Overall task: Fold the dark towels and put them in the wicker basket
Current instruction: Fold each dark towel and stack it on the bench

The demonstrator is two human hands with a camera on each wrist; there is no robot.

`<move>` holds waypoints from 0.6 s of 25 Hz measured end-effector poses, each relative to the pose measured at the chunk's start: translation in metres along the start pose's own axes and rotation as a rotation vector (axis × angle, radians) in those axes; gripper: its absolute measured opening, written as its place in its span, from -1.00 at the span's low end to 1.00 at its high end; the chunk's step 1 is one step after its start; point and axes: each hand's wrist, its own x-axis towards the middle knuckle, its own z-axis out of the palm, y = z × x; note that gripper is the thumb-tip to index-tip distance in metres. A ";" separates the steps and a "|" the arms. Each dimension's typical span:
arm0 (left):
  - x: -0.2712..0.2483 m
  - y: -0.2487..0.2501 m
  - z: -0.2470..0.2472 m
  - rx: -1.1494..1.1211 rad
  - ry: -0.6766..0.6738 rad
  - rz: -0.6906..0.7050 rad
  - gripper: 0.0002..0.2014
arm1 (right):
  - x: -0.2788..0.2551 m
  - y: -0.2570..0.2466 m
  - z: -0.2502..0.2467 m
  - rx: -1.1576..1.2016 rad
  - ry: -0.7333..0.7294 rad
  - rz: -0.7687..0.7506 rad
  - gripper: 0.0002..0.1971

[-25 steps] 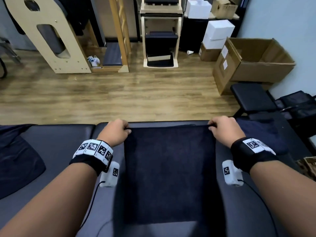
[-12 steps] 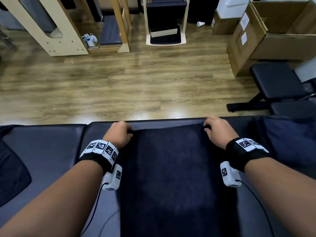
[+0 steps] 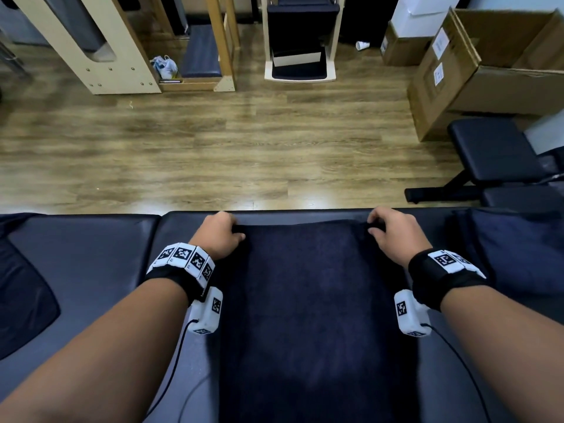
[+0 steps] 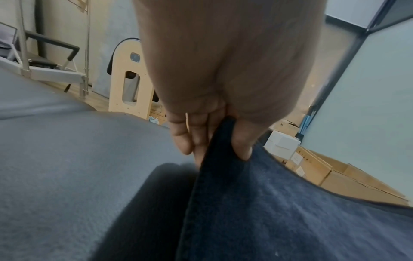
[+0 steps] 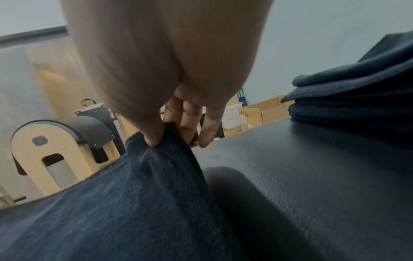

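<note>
A dark navy towel (image 3: 308, 315) lies spread flat on the black padded table (image 3: 91, 264), running from the far edge toward me. My left hand (image 3: 221, 235) pinches its far left corner (image 4: 221, 141) between thumb and fingers. My right hand (image 3: 386, 228) pinches the far right corner (image 5: 165, 136), lifted slightly off the table. Folded dark towels (image 5: 357, 91) are stacked on the table to the right (image 3: 518, 248). Another dark towel (image 3: 21, 300) lies at the left edge. The wicker basket is out of view.
Beyond the table's far edge is a wooden floor (image 3: 213, 148). A large cardboard box (image 3: 488, 65) and a black bench (image 3: 494, 154) stand at the right. Wooden exercise equipment (image 3: 100, 47) lines the back wall.
The head view has tilted down and moved closer. Both hands keep hold of the towel's far corners; the right corner is now raised a little and the towel's near end has left the view.
</note>
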 end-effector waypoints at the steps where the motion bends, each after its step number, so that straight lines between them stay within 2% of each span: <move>1: -0.005 0.001 -0.006 -0.029 0.020 -0.013 -0.70 | -0.003 -0.002 -0.006 -0.004 0.023 -0.001 -0.81; 3: -0.017 0.005 -0.024 -0.112 0.059 -0.032 -0.65 | -0.009 -0.006 -0.022 -0.066 0.048 -0.026 -0.74; 6: -0.041 0.016 -0.072 -0.216 0.163 0.013 -0.70 | -0.014 -0.027 -0.061 -0.119 0.141 -0.089 -0.80; 11: -0.109 0.033 -0.170 -0.307 0.465 0.221 -0.72 | -0.060 -0.089 -0.146 0.092 0.448 -0.125 -0.90; 13: -0.141 0.033 -0.188 -0.277 0.559 0.314 -0.73 | -0.091 -0.105 -0.163 0.113 0.527 -0.183 -0.89; 15: -0.168 0.027 -0.183 -0.217 0.568 0.380 -0.75 | -0.121 -0.108 -0.163 0.147 0.548 -0.202 -0.85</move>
